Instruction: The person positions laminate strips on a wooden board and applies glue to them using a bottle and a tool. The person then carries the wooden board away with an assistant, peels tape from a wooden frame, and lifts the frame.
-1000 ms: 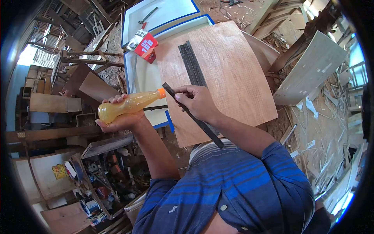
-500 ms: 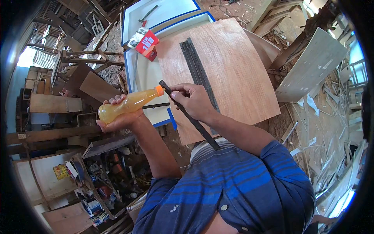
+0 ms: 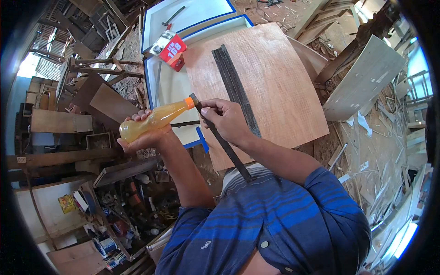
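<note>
My left hand [image 3: 145, 133] is wrapped round a clear bottle [image 3: 158, 118] of yellowish liquid, tilted with its orange cap [image 3: 189, 103] toward the right. Between the thumb and fingers of my right hand [image 3: 227, 120] is a narrow dark strip [image 3: 229, 151]. Its upper end lies close against the bottle's cap; whether they touch I cannot tell. The lower end reaches down to my shirt. Under my right hand lies a plywood panel [image 3: 284, 87], on which several more dark strips [image 3: 231, 78] sit side by side.
A red and white can [image 3: 170, 51] stands at the panel's left corner, by white blue-edged frames [image 3: 197, 20]. A hammer-like tool [image 3: 174, 15] lies in the far frame. Boards [image 3: 366, 78] lean at right above scrap-strewn ground. Cluttered shelves [image 3: 121, 220] are at lower left.
The bottle and the strip's upper end have shifted slightly right, and the strip's lower end has swung a little left. Both hands keep their hold.
</note>
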`<state>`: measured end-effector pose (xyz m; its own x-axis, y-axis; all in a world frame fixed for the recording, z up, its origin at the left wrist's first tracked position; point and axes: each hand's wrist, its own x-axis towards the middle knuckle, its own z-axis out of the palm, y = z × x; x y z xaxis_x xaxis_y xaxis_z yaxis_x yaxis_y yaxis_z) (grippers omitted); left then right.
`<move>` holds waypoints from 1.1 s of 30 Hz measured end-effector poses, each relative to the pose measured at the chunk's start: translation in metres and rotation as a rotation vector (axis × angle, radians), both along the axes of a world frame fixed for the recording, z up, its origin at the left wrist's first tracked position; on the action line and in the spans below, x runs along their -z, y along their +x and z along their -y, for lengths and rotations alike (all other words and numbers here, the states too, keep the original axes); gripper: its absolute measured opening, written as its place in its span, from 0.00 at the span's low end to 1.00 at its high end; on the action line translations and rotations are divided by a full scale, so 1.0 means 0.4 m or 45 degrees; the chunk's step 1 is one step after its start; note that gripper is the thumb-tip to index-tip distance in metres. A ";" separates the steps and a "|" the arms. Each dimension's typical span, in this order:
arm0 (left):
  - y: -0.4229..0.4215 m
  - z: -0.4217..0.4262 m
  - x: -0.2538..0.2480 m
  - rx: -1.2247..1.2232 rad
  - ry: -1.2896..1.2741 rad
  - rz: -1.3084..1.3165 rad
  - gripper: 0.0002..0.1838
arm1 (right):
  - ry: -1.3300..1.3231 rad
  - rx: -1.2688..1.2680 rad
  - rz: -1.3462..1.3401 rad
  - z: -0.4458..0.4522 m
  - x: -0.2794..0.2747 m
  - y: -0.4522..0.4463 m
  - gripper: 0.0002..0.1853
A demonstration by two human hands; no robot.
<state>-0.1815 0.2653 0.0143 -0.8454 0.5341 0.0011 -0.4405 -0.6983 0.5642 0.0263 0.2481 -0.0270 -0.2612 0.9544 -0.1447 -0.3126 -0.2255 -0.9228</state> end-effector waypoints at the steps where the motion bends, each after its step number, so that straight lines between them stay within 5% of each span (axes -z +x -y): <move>1: 0.001 -0.003 0.002 -0.037 -0.014 0.001 0.40 | -0.001 0.005 0.012 0.002 0.000 -0.002 0.15; 9: 0.036 -0.050 0.076 -0.278 -0.266 -0.167 0.42 | -0.019 0.055 -0.016 -0.001 0.008 0.022 0.14; 13: 0.032 -0.072 0.171 -0.017 -0.368 0.101 0.36 | -0.028 0.103 -0.025 -0.029 -0.033 0.100 0.15; 19: -0.006 -0.104 0.501 0.465 -0.535 0.531 0.33 | 0.176 0.313 0.198 -0.029 -0.132 0.344 0.14; 28: 0.169 -0.087 0.626 0.946 -0.740 1.008 0.29 | 0.310 0.058 1.257 0.093 0.313 0.373 0.13; 33: 0.167 -0.083 0.707 0.986 -0.814 0.810 0.30 | 0.489 0.066 1.403 0.129 0.445 0.379 0.14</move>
